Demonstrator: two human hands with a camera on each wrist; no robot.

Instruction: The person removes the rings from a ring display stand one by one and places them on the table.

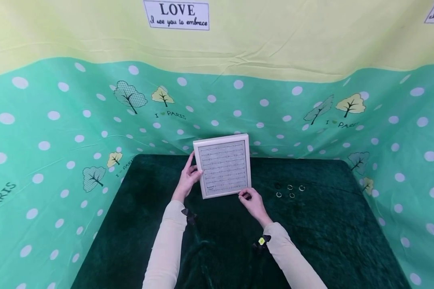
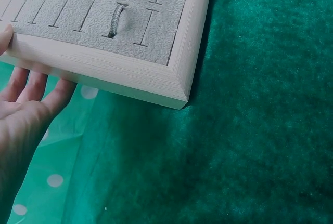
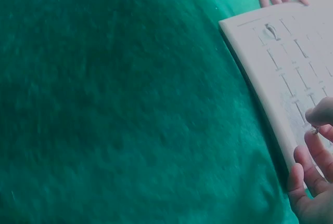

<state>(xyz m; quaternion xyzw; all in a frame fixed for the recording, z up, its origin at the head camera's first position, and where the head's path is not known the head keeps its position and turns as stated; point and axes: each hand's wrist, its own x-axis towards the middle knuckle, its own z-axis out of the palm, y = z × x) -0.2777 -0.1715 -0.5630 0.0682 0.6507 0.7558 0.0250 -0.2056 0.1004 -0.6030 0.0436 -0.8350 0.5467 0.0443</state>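
A ring display tray (image 1: 220, 140) with a pale wooden frame and grey slotted padding stands tilted near the cloth's back edge. My left hand (image 1: 187, 182) grips its left side, thumb on the front of the frame and fingers behind, as the left wrist view shows. One silver ring (image 2: 115, 21) sits in a slot near the frame's corner. At the tray's lower right corner, my right hand (image 1: 254, 204) pinches a small ring (image 3: 314, 130) between thumb and fingertip, close to the slots. The fingers mostly cover that ring.
Several loose rings (image 1: 292, 195) lie on the dark green velvet cloth (image 1: 322, 224), right of the tray. A green and yellow printed curtain (image 1: 264, 116) rises behind and along both sides of the cloth.
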